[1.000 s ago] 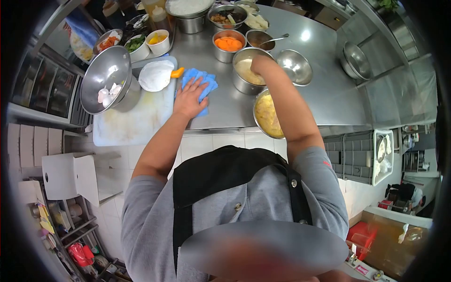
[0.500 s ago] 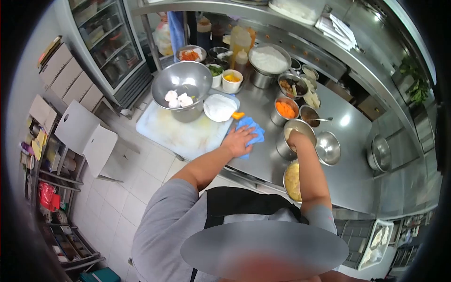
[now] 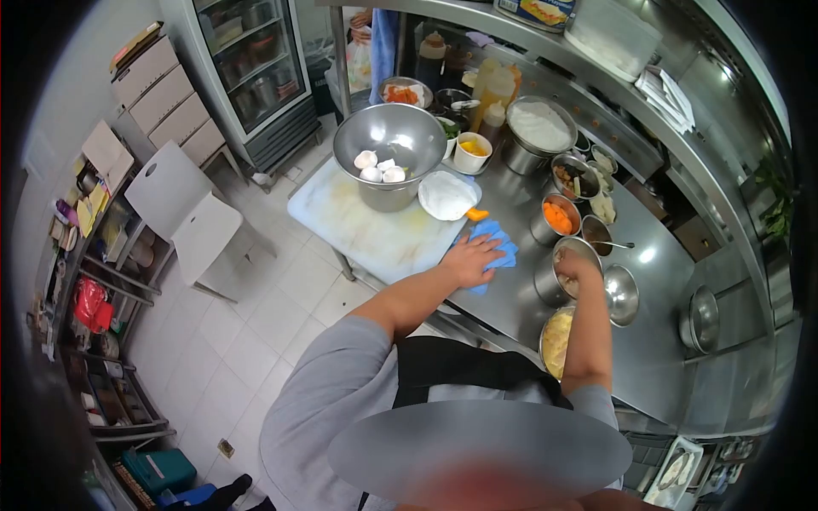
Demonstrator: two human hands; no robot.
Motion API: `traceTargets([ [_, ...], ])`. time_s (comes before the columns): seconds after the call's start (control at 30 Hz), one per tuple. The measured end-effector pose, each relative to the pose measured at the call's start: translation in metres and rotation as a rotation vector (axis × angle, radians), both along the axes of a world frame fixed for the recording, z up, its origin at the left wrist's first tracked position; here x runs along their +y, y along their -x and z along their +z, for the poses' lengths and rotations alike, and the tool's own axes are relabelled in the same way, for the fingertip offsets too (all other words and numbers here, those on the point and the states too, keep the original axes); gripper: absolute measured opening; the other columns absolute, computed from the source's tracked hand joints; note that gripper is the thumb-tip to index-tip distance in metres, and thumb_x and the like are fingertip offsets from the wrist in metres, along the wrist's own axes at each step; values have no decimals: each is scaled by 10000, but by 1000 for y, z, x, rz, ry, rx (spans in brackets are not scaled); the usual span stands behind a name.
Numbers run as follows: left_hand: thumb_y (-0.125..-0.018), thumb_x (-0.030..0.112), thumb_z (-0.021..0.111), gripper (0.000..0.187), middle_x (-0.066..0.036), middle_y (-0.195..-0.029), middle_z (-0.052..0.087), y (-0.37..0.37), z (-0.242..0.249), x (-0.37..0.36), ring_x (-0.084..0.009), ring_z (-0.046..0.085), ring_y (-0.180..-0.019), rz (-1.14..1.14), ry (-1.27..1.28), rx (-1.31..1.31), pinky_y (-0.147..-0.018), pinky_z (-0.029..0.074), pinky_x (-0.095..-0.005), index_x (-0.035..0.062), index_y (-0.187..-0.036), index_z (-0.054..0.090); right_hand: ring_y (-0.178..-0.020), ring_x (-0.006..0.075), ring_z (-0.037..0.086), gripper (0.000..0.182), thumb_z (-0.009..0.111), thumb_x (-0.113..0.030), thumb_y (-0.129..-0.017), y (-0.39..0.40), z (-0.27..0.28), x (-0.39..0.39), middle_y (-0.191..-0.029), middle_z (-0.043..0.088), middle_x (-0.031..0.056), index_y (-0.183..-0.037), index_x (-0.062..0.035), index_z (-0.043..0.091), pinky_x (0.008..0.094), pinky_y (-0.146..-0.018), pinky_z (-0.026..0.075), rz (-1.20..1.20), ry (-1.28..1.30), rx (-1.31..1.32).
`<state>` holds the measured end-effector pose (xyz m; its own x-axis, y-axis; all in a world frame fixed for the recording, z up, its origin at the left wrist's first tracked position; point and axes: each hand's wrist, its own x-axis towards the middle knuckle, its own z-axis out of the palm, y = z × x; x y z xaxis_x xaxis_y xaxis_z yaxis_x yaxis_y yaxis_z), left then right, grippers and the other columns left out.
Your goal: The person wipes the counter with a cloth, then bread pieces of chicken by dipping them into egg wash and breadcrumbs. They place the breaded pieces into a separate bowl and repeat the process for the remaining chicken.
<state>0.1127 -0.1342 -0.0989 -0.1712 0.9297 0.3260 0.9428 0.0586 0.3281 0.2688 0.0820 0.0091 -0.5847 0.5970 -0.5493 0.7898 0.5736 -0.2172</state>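
My left hand (image 3: 470,261) lies flat, fingers spread, on a blue cloth (image 3: 497,248) at the edge of the steel counter. Inside a deep steel pot (image 3: 552,284) is my right hand (image 3: 576,266), its fingers pointing down and partly hidden, so what they hold cannot be made out. A container of yellow food (image 3: 558,342) sits just in front of that pot, and an empty steel bowl (image 3: 621,296) is to its right. Behind the pot stands a container of orange pieces (image 3: 558,216), beside a small pot with a spoon (image 3: 597,233).
A white cutting board (image 3: 366,234) carries a large steel bowl (image 3: 400,140) with white pieces. Near it are a white plate (image 3: 447,196), a tub of yellow food (image 3: 471,153), bottles and a bowl of white powder (image 3: 542,125). A white chair (image 3: 200,226) stands at left.
The whole view has shifted, with the counter items now further right. My left hand stays on the blue cloth. My right hand remains in the pot, its wrist bent differently.
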Motion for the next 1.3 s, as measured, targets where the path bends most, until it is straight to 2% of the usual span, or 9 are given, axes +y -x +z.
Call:
traceTargets([
  [0.07, -792, 305, 549, 472, -41, -1397, 384, 1, -1, -1, -244, 318, -1304, 11, 7, -3, -1029, 275, -540, 206, -1251, 499, -886, 297, 614, 500, 651, -177, -708, -13, -23, 26, -1042, 621, 186, -1170, -26, 533, 370, -815, 473, -120, 285, 143],
  [0.27, -787, 307, 553, 466, -43, -1367, 427, 1, -6, 10, -253, 337, -1295, 24, 7, 75, -1040, 266, -536, 203, -1239, 511, -906, 311, 616, 288, 668, -146, -646, -27, -79, 81, -994, 620, 211, -895, -6, 632, 412, -756, 493, 325, -408, -27],
  [0.43, -785, 306, 545, 471, -17, -1398, 390, -1, -2, 15, -233, 320, -1310, 35, 80, 21, -1044, 266, -527, 222, -1247, 506, -1036, 324, 572, 422, 702, -122, -630, -34, -51, 66, -1076, 596, 217, -1016, 5, 587, 398, -867, 470, -70, -417, 136],
  [0.73, -786, 291, 545, 466, -8, -1393, 395, -8, 8, 14, -225, 323, -1306, 74, 105, -14, -1045, 274, -504, 237, -1248, 514, -1118, 321, 526, 639, 723, -198, -636, -22, -32, 23, -1195, 551, 177, -1219, -62, 500, 398, -919, 434, 22, -55, -39],
  [0.83, -790, 287, 548, 459, -6, -1392, 395, -7, 9, 14, -227, 325, -1305, 77, 101, -9, -1045, 277, -498, 239, -1245, 516, -959, 294, 613, 542, 748, -182, -634, -38, -26, 30, -1057, 629, 166, -1121, -29, 568, 394, -784, 497, -7, 0, 219],
  [1.03, -792, 282, 552, 450, -3, -1392, 397, -9, 10, 12, -227, 330, -1303, 82, 116, -2, -1043, 280, -495, 237, -1239, 521, -852, 294, 628, 372, 696, -110, -650, -44, -5, 38, -931, 645, 161, -1004, -20, 625, 374, -732, 508, 50, -188, 175],
  [1.17, -782, 277, 549, 452, -10, -1383, 409, -10, 12, 15, -222, 333, -1300, 88, 118, -7, -1041, 280, -493, 233, -1231, 529, -860, 304, 626, 430, 611, -81, -677, -47, -1, 43, -1036, 631, 142, -1105, -53, 583, 364, -732, 510, -60, 299, 460],
  [1.23, -780, 273, 551, 451, -9, -1380, 412, -10, 11, 14, -223, 335, -1299, 86, 110, -7, -1041, 281, -489, 232, -1229, 530, -825, 262, 632, 414, 564, -135, -723, -43, -38, 38, -1012, 633, 114, -1134, -86, 561, 336, -687, 514, 365, -90, 87],
  [1.3, -778, 270, 554, 452, -9, -1378, 415, -9, 10, 15, -223, 337, -1297, 79, 89, -1, -1043, 280, -485, 232, -1228, 530, -965, 231, 590, 412, 506, -181, -770, -38, -39, 49, -1088, 605, 127, -1174, -108, 542, 353, -788, 482, 237, 16, 73],
])
